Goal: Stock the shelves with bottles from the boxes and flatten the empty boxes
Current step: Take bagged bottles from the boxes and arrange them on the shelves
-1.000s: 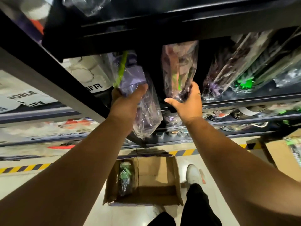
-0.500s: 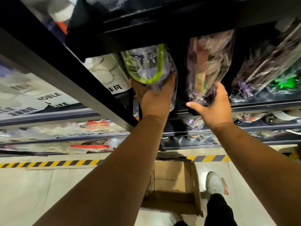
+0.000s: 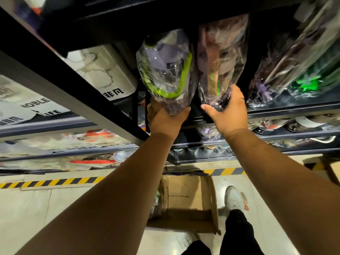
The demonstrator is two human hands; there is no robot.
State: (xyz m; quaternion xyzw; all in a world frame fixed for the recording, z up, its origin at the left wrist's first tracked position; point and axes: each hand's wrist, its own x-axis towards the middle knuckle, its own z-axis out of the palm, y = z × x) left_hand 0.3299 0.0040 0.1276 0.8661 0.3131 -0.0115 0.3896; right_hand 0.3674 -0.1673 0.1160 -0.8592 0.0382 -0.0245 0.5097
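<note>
While both arms reach up to the dark shelf [image 3: 287, 109], each hand holds one bottle by its lower end. The left hand [image 3: 163, 122] is curled under the base of the purple bottle [image 3: 165, 70], thumb on the right side and fingers hidden behind it. This bottle is sealed in a crinkled clear plastic bag, has a pale lilac body with a small dark print, and carries a lime-green strap that loops down its right side and across its bottom. It leans with its top pointing up and far into the shelf opening. Touching its right flank stands the second bottle [image 3: 220, 56], also bagged in glossy clear plastic, with a pinkish stripe and a bright green streak showing through. The right hand [image 3: 229, 115] grips its dark base, thumb stretched to the left. Further right on the same shelf lie more wrapped bottles [image 3: 294, 61], purple and green under their plastic. To the left sit white cartons [image 3: 103, 70] with black lettering. Below, on the pale floor [image 3: 36, 208], an open cardboard box [image 3: 185, 188] stands near a yellow-and-black hazard stripe [image 3: 55, 182]. One more bagged bottle [image 3: 156, 201] shows at its left wall, partly hidden by the left forearm. A white shoe [image 3: 233, 197] stands just right of the box.
</note>
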